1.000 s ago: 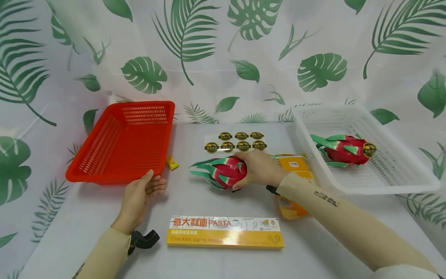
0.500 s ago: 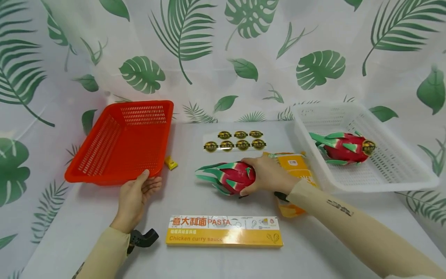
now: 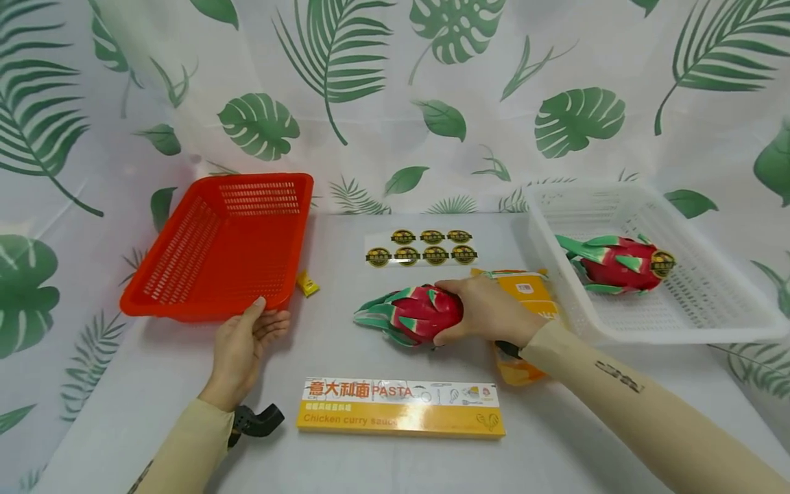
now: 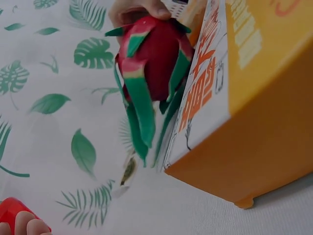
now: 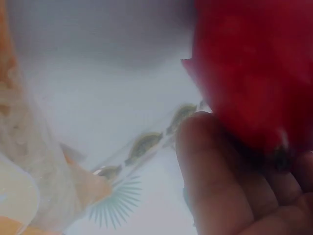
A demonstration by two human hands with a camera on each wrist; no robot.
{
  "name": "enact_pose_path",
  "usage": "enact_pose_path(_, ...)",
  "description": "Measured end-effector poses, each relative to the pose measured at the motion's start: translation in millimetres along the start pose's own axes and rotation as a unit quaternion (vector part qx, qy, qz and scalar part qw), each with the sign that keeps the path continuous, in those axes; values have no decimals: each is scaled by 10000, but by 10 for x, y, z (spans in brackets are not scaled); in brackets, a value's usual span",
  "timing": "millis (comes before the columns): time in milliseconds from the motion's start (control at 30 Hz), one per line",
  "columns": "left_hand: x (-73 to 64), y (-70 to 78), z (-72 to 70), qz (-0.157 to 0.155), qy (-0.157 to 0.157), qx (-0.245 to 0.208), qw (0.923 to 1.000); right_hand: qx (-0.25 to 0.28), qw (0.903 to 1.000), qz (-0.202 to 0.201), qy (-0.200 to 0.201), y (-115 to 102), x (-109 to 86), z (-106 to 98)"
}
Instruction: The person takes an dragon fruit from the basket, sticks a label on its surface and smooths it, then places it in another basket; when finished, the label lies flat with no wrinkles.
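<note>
The fingers of my right hand (image 3: 494,312) are curled round the blunt end of a dragon fruit (image 3: 420,315), thumb on the near side, its green tips pointing left. It lies in the middle of the counter (image 3: 345,357), between the sticker sheet (image 3: 426,247) behind and the pasta box (image 3: 401,408) in front; whether it touches the surface I can't tell. My left hand (image 3: 243,346) pinches the near rim of the red basket (image 3: 247,240), thumb over the edge and fingers tucked beneath. To handle the fruit well, I'd judge, I want a firm hold on its smooth red body and no pull on the green scales, which look likely to bend or catch. The bulk and those long tips sit outside my grip, so the far end could droop; a level wrist and a slow turn should counter that. The orange packet (image 3: 524,285) lies right under my forearm, so a slightly raised wrist would avoid dragging it. On the left, a light, steady pinch should be enough to stop the basket sliding, without tipping it or brushing the small yellow sachet (image 3: 306,283) beside it.
</note>
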State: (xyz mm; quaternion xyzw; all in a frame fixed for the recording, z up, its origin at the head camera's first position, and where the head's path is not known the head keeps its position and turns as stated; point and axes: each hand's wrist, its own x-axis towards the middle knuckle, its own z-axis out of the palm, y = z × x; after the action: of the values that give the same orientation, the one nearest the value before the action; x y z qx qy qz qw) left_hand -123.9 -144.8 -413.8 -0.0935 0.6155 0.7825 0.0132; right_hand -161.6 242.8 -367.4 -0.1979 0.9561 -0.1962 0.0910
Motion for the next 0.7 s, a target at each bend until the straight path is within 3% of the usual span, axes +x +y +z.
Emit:
enact_pose_path(267,4,-13,52,-56,37,287,9996,143,9999,-10,68,35,-31,15)
enact_pose_path(700,-2,-14,147,-192,26,290,9994,259,9984,-238,440,96,11,-2)
